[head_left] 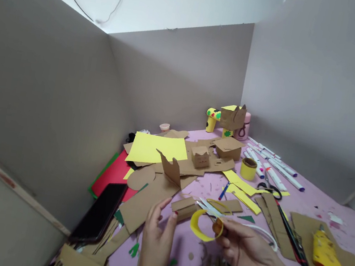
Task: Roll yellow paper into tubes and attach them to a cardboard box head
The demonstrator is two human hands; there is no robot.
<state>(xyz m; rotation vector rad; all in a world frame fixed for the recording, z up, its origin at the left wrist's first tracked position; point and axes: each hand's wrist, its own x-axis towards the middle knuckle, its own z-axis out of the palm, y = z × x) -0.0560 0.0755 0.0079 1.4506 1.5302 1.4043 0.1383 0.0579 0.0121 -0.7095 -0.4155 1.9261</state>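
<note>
My right hand (241, 248) pinches one end of a curled yellow paper strip (199, 227), which forms a loop just above the pink table (354, 235). A small brown piece sits at the pinch point under my fingers. My left hand (155, 236) hovers to the left of the loop, fingers apart and curved, holding nothing. A small folded cardboard piece (183, 206) lies just beyond both hands.
Cardboard cut-outs, a yellow sheet (156, 147), red paper and a black phone (99, 213) lie at left. Small cardboard boxes (228, 147), a yellow tape roll (248, 168), markers (274, 165), scissors (270, 190) and a yellow glue gun (332, 265) lie at right. Grey partition walls enclose the table.
</note>
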